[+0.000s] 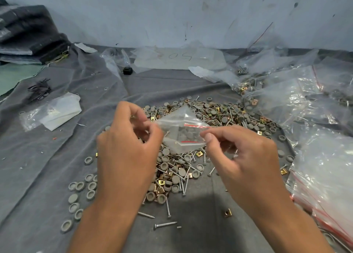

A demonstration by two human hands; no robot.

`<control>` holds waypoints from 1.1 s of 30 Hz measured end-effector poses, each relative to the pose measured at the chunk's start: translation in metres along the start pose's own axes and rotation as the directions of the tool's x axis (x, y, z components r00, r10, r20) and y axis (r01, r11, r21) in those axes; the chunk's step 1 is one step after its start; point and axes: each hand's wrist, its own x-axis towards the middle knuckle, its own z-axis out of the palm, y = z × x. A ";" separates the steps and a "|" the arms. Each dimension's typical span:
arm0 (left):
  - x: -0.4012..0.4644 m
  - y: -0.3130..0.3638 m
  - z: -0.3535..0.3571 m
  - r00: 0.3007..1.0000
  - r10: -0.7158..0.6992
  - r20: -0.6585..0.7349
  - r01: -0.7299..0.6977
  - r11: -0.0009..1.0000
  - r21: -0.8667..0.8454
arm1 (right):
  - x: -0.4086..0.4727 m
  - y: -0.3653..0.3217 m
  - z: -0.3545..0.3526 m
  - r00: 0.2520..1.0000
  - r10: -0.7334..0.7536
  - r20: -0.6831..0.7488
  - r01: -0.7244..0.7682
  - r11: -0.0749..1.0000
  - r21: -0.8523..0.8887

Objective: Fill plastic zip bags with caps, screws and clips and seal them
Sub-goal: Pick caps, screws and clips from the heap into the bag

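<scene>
One small clear zip bag (pixel 181 132), red stripe at its seal, is held up between our two hands above the heap of parts; several grey caps show through the plastic inside it. Our left hand (pixel 128 147) pinches the bag's left edge between thumb and curled fingers. Our right hand (pixel 242 157) pinches the right edge near the red stripe, thumb and forefinger closed on the plastic, the other fingers curled beneath.

Directly below and behind the bag we list a mixed heap (pixel 200 119) of round grey caps, silver screws and brass-coloured square clips, spread on a grey cloth (pixel 47 157). A loose row of grey caps (pixel 80 195) lies to the left of our left forearm. A few single screws (pixel 165 224) and one stray clip (pixel 227 212) lie nearer us, between the forearms.

To the right we note a stack of empty zip bags (pixel 324 186), and beyond it filled bags (pixel 277 92) piled together. To the left lie a crumpled plastic bag (pixel 55 113) and a small bundle of dark pins (pixel 39 90). A pale wall (pixel 172 14) backs the cloth.
</scene>
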 end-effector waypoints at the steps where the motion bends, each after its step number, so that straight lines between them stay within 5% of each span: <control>1: 0.001 0.001 -0.003 0.999 0.024 -0.025 -0.024 1.000 0.014 | 0.000 -0.002 0.000 1.000 -0.026 0.011 0.025 0.998 0.056; 5: 0.005 0.001 -0.010 0.993 0.068 -0.095 -0.069 0.998 -0.013 | 0.000 0.007 0.002 0.978 0.096 0.186 -0.153 0.935 0.320; 7: 0.009 -0.002 -0.014 0.987 0.102 -0.120 -0.104 0.995 -0.004 | -0.003 0.023 0.006 0.913 0.200 0.356 -0.234 0.971 0.056; 9: 0.011 -0.004 -0.017 0.984 0.149 -0.095 -0.146 0.988 0.042 | -0.009 0.035 0.012 0.818 0.238 0.524 -0.094 0.954 -0.286; 12: 0.011 -0.004 -0.016 0.985 0.174 0.006 -0.174 0.978 0.114 | -0.015 0.042 0.021 0.746 0.252 0.616 0.030 0.912 -0.410; 22: -0.004 -0.004 0.009 0.901 0.110 0.419 -0.219 0.950 0.221 | -0.013 0.049 0.021 0.768 0.242 0.593 -0.133 0.966 -0.223; 25: -0.004 -0.010 0.016 0.877 0.078 0.473 -0.201 0.956 0.215 | -0.008 0.046 0.013 0.886 0.196 0.420 -0.194 0.980 -0.048; 29: -0.006 -0.012 0.020 0.864 0.061 0.500 -0.185 0.962 0.202 | 0.003 0.025 0.003 0.991 0.008 0.135 -0.038 0.974 0.224; 33: -0.008 -0.008 0.019 0.854 0.085 0.514 -0.182 0.973 0.142 | 0.005 0.018 0.014 0.983 -0.121 0.136 0.119 0.993 0.022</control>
